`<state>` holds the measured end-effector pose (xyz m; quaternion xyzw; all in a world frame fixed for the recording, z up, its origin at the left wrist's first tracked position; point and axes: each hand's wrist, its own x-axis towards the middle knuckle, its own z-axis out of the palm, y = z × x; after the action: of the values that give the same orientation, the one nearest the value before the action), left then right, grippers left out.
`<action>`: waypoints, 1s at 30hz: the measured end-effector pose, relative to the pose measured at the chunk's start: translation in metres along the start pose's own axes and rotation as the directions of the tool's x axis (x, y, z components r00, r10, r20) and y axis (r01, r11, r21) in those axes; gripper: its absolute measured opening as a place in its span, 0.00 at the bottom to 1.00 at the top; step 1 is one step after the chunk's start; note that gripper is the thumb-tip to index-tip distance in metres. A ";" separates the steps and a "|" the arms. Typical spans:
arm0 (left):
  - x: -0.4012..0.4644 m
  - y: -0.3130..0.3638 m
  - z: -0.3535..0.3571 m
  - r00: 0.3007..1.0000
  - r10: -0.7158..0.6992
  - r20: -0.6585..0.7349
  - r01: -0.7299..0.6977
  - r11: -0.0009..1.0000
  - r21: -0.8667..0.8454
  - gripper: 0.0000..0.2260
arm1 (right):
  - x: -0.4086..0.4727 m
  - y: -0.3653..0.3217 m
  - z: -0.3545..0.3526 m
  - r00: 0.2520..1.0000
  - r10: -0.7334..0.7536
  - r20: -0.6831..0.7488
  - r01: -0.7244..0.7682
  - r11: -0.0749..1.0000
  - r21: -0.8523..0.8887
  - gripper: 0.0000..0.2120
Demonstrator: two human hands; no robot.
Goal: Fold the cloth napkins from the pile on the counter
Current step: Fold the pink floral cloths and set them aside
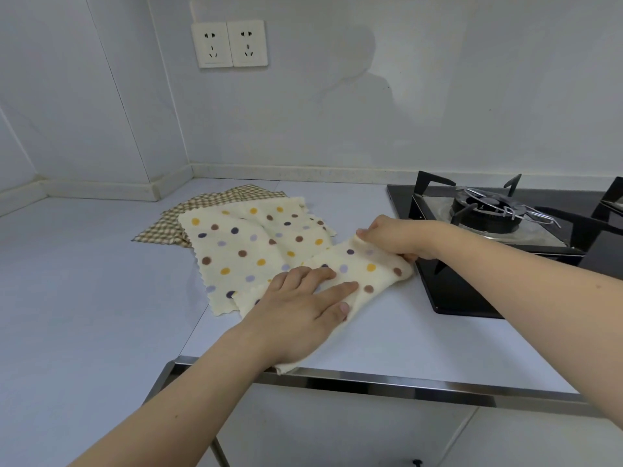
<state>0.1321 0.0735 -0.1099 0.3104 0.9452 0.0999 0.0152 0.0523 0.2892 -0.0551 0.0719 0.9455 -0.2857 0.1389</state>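
Observation:
A cream napkin with coloured dots [364, 271] lies folded into a long strip across the white counter [101, 281], running from the counter's front edge toward the stove. My left hand [303, 305] presses flat on its middle with straight fingers. My right hand [394, 235] pinches the strip's far end, curling the cloth over. Behind it lies a pile: another dotted cream napkin [242, 244] spread flat, on top of brown checked napkins [175, 220].
A black glass gas stove [488, 230] with a burner and pan supports sits at the right, close to my right hand. The counter's metal front edge [387, 382] runs below my arms. Two wall sockets [229, 43] are on the back wall.

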 end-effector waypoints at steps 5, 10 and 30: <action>0.000 0.002 -0.002 1.000 -0.008 0.028 0.007 1.000 0.016 0.21 | -0.002 0.003 0.006 0.978 -0.201 -0.059 0.183 0.955 -0.233 0.13; 0.000 0.002 -0.003 0.998 -0.021 0.057 0.021 1.000 0.003 0.24 | -0.004 0.022 0.022 0.921 -0.384 -0.063 0.304 0.810 -0.501 0.16; -0.015 -0.009 -0.002 0.976 -0.217 0.010 0.217 0.976 0.001 0.28 | -0.048 0.016 0.068 0.986 -0.150 -0.075 0.098 0.877 -0.470 0.29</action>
<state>0.1386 0.0570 -0.1108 0.2062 0.9733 0.0964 0.0307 0.1166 0.2618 -0.1033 -0.0088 0.9951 -0.0548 0.0817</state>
